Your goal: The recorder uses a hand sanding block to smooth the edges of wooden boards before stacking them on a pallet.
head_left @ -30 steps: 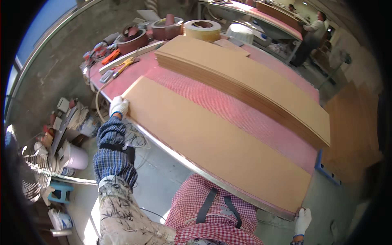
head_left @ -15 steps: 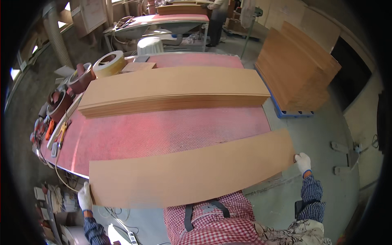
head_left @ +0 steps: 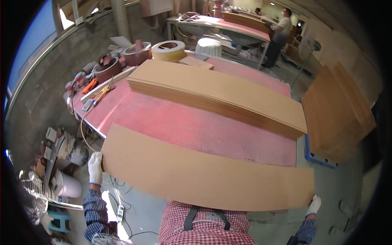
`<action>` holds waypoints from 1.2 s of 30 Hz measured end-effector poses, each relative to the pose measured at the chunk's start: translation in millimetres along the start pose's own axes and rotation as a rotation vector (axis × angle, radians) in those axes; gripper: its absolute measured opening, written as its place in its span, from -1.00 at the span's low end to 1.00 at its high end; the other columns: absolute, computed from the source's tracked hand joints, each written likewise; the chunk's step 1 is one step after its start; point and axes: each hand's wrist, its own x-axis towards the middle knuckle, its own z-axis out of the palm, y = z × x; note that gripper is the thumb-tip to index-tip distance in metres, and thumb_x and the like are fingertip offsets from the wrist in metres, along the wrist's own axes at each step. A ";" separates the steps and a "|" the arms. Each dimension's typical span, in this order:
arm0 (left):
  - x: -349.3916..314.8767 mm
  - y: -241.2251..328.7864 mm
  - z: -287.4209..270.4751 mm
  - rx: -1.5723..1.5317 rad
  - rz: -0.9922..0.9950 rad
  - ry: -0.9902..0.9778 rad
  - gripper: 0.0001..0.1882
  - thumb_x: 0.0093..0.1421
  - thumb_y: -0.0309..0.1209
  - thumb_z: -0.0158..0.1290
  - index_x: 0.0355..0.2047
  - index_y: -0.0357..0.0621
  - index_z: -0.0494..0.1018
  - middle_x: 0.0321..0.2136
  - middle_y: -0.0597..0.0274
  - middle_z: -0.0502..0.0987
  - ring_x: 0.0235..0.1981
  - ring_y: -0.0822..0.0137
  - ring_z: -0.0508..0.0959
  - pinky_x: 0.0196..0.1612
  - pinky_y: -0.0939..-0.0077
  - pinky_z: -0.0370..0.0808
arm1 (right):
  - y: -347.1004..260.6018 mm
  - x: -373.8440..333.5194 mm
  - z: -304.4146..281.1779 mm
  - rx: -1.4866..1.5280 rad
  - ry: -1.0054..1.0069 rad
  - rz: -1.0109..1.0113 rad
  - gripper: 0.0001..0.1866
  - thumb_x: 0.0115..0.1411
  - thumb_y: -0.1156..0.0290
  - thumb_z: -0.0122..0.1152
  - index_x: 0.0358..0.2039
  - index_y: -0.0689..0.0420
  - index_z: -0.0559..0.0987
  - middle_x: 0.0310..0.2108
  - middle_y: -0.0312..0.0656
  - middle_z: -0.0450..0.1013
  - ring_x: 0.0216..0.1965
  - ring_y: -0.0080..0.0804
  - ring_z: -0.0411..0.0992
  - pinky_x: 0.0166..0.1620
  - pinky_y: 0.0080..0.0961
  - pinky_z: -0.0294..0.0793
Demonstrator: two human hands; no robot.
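A long thin brown fibreboard panel (head_left: 204, 173) stretches between my hands, over the near edge of the red-topped table (head_left: 163, 114) and in front of my checked apron. My left hand (head_left: 95, 168), in a white glove, grips the panel's left end. At the opposite end my right hand (head_left: 314, 205), gloved too, is closed on the edge near the lower corner. Both hands' fingertips are partly hidden by the board. Beyond the held panel, a stack of similar boards (head_left: 220, 92) lies across the table.
Sanding belt rolls (head_left: 136, 54), a tape roll (head_left: 168, 51) and an air blow gun (head_left: 102, 93) lie along the table's left side. To the right, tall boards (head_left: 337, 114) stand on a blue pallet (head_left: 320, 157). A co-worker (head_left: 279, 36) stands at a farther table. Cables (head_left: 118, 196) cross the floor.
The view has swung left, so the table and stack appear turned and shifted right. Within the picture, the panel's left end has risen and its right end has dropped; both hands still hold it.
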 end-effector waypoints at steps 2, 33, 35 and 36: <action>12.1 37.2 7.8 -0.091 -0.002 0.008 -0.72 0.37 -0.25 -0.03 -0.24 -0.23 0.50 -0.37 0.38 0.49 -0.32 0.52 0.41 -0.19 0.58 0.37 | 2.8 2.3 7.5 0.348 0.119 -0.020 -0.76 0.37 0.31 0.00 -0.37 0.21 0.41 -0.40 -0.31 0.39 -0.44 -0.55 0.33 -0.41 -0.49 0.30; -69.9 79.4 198.5 0.557 0.940 -0.329 -0.55 0.03 -0.21 0.20 -0.11 -0.18 0.43 -0.09 0.01 0.47 0.04 -0.08 0.43 0.24 -0.04 0.24 | -126.9 -179.4 231.1 -0.172 -0.198 -0.802 -0.87 0.10 0.45 0.25 -0.38 0.26 0.61 -0.16 0.01 0.56 -0.15 -0.14 0.54 -0.07 -0.31 0.50; -75.0 82.3 200.6 0.537 0.920 -0.293 -0.58 0.04 -0.24 0.19 -0.13 -0.17 0.44 -0.11 0.02 0.48 0.01 -0.07 0.44 0.19 -0.04 0.27 | -128.5 -190.0 232.9 -0.147 -0.199 -0.787 -0.86 0.10 0.45 0.25 -0.37 0.26 0.62 -0.18 0.00 0.56 -0.16 -0.15 0.54 -0.08 -0.31 0.50; -79.2 89.4 205.0 0.512 0.893 -0.258 -0.62 0.05 -0.27 0.19 -0.16 -0.16 0.44 -0.14 0.04 0.48 -0.02 -0.06 0.44 0.15 -0.03 0.30 | -134.1 -196.8 236.4 -0.130 -0.202 -0.775 -0.86 0.10 0.46 0.26 -0.36 0.26 0.63 -0.20 0.00 0.57 -0.17 -0.15 0.54 -0.09 -0.32 0.51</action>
